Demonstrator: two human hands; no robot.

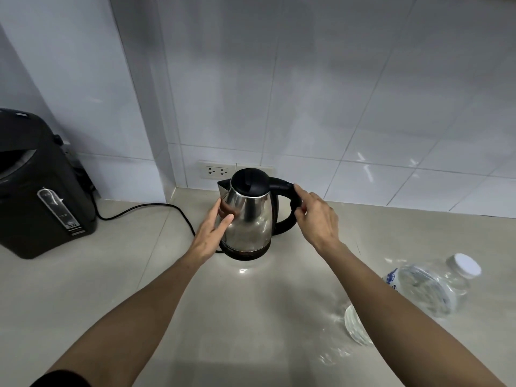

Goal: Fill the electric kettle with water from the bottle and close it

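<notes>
Beige worktop (111, 289), white tiled wall (335, 93) corner. Electric kettle (248, 216) lid shut, by wall socket (217, 171). Left hand (213, 233) open against body; right hand (317, 216) loosely open at handle. Water bottle (427, 291) lying capped, right.

Polished steel and black plastic are gleaming against glossy tile.

The kettle (248, 219) is showing a mirror-bright stainless body that is reflecting the left hand (213, 233), with a smooth, matt black plastic lid and handle. The bottle (427, 291) is looking like thin, clear, crinkled plastic under a matt white cap. The countertop (139, 289) is shining pale and stone-smooth; the wall tiles (335, 93) are glaring glossy white.
</notes>
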